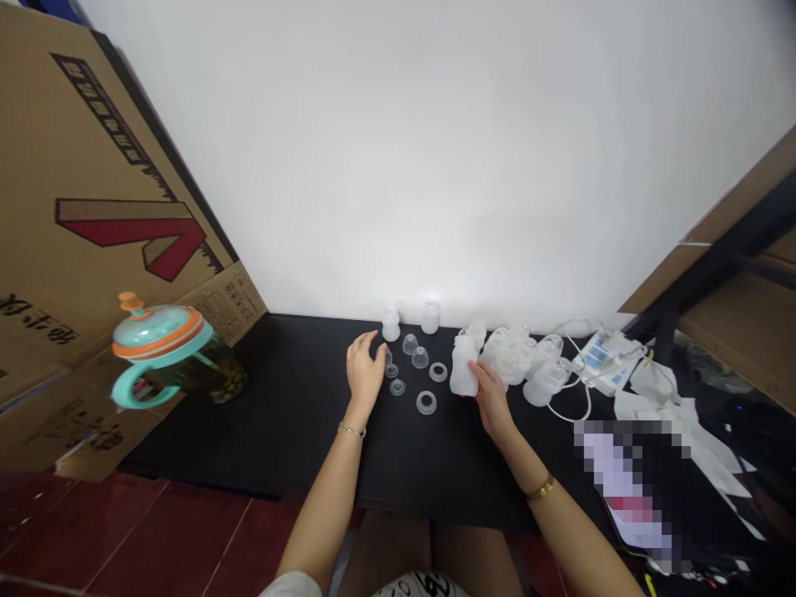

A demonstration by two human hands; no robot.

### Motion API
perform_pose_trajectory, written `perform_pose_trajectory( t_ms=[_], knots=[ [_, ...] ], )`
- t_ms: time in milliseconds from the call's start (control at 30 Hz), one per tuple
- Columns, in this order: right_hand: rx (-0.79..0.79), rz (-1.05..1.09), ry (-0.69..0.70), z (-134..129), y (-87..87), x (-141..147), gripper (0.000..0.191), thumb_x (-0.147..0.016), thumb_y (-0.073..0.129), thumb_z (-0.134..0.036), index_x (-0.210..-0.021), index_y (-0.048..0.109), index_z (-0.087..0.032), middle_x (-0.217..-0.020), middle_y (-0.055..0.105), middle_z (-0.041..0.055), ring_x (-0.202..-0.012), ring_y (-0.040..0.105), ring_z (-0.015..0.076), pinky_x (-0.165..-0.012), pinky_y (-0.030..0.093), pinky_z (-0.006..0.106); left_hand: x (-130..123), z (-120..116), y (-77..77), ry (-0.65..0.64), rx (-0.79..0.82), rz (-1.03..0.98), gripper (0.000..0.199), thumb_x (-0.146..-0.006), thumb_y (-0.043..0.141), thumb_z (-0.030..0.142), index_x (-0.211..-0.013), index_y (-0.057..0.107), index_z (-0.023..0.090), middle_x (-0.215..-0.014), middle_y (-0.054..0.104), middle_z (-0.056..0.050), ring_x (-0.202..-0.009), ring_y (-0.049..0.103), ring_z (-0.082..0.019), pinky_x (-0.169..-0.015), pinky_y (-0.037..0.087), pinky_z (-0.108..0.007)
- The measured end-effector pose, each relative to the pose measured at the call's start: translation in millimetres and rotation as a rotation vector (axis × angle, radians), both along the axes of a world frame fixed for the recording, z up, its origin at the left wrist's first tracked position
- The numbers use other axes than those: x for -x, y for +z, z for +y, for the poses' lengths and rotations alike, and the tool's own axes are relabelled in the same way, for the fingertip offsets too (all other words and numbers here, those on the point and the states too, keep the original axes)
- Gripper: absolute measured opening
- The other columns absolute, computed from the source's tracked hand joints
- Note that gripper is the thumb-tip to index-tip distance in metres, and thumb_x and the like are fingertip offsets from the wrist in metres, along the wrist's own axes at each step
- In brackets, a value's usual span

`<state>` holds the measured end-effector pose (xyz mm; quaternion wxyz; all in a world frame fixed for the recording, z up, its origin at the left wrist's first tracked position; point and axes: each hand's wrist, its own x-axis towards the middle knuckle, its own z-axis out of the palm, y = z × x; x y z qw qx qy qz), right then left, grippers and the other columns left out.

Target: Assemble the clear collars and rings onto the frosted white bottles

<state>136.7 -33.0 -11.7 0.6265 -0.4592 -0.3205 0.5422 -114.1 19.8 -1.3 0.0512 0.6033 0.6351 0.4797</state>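
Note:
In my right hand (491, 398) is a whitish, translucent baby bottle (463, 366), gripped by its side above the black table. My left hand (366, 370) is over the table with its fingers apart, close to a clear nipple (396, 387) and a few other small clear parts. Between my hands lie clear dome caps (419, 357) and whitish collar rings (426, 403). Two bottles without caps, one on the left (390, 324) and one on the right (430, 317), stand upright by the wall. Right of the held bottle, several more bottles (511, 356) cluster together, some wearing clear caps.
A large pitcher (177, 352) with a turquoise handle and orange rim stands at the left, beside a cardboard box (80, 207). On the right are a power strip (603, 361) with white cables, crumpled paper (659, 406) and a blurred-out dark device (659, 489). A white wall (435, 166) closes the back.

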Motion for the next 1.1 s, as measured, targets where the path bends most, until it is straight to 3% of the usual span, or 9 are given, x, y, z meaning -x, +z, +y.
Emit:
perform_pose_trajectory(
  t_ms=[167,367,467,567,667,833,967,1100],
  knots=[
    [0.010,-0.016,0.058,-3,0.7,6,0.043,-0.072,0.084,-0.053,-0.099,0.077,-0.021,-0.095,0.073,0.0058,-0.083,0.067,0.0241,-0.058,0.051,0.029,3,9,-16.1,-0.024,0.194,0.117,0.037,-0.090,0.062,0.024,-0.126,0.069,0.019,-0.131,0.067,-0.013,-0.125,0.058,-0.032,-0.107,0.045,-0.043],
    [0.010,-0.008,0.071,-5,4.0,7,0.039,-0.072,0.084,-0.053,-0.095,0.077,-0.021,-0.091,0.073,0.0045,-0.080,0.065,0.0215,-0.060,0.049,0.027,1,8,-14.6,-0.020,0.267,0.069,0.034,-0.090,0.064,0.025,-0.123,0.069,0.019,-0.125,0.072,-0.013,-0.118,0.064,-0.031,-0.102,0.047,-0.043],
    [0.021,-0.023,0.077,-6,4.7,6,0.041,-0.073,0.083,-0.054,-0.098,0.077,-0.021,-0.093,0.074,0.0051,-0.082,0.066,0.0232,-0.060,0.049,0.028,2,9,-8.5,-0.033,0.152,-0.181,0.035,-0.088,0.068,0.031,-0.121,0.069,0.020,-0.119,0.074,-0.012,-0.111,0.067,-0.027,-0.102,0.048,-0.041],
    [0.020,-0.066,0.081,-7,5.1,6,0.045,-0.074,0.082,-0.057,-0.101,0.077,-0.022,-0.095,0.075,0.0062,-0.084,0.067,0.0258,-0.061,0.050,0.030,1,8,-0.7,-0.160,0.042,-0.634,0.041,-0.081,0.076,0.039,-0.116,0.070,0.018,-0.112,0.075,-0.012,-0.103,0.069,-0.023,-0.095,0.051,-0.034],
    [0.000,-0.116,0.104,-8,5.6,6,0.046,-0.076,0.079,-0.060,-0.102,0.077,-0.022,-0.096,0.075,0.0067,-0.085,0.068,0.0277,-0.062,0.051,0.032,-4,5,5.4,-0.279,0.075,-0.994,0.047,-0.076,0.080,0.046,-0.111,0.071,0.016,-0.104,0.075,-0.010,-0.091,0.071,-0.018,-0.080,0.053,-0.027],
    [-0.015,-0.128,0.147,-9,7.3,6,0.045,-0.078,0.078,-0.058,-0.106,0.077,-0.022,-0.101,0.076,0.0072,-0.089,0.069,0.0291,-0.066,0.052,0.033,-14,-2,8.7,-0.354,0.161,-1.138,0.044,-0.073,0.082,0.051,-0.095,0.073,0.014,-0.086,0.075,-0.006,-0.070,0.066,-0.012,-0.065,0.050,-0.021],
    [-0.030,-0.141,0.166,-11,10.6,8,0.046,-0.076,0.080,-0.056,-0.108,0.078,-0.023,-0.104,0.076,0.0067,-0.095,0.069,0.0307,-0.074,0.053,0.035,-20,-6,10.8,-0.428,0.222,-1.202,0.042,-0.076,0.080,0.052,-0.092,0.072,0.014,-0.090,0.077,-0.008,-0.066,0.066,-0.011,-0.060,0.050,-0.020],
    [-0.063,-0.170,0.183,-13,14.1,9,0.045,-0.074,0.082,-0.056,-0.106,0.078,-0.024,-0.106,0.077,0.0066,-0.098,0.069,0.0308,-0.081,0.053,0.036,-21,-5,14.9,-0.463,0.355,-1.458,0.032,-0.086,0.075,0.043,-0.098,0.072,0.013,-0.095,0.078,-0.011,-0.066,0.068,-0.010,-0.062,0.056,-0.020]
  ],
)
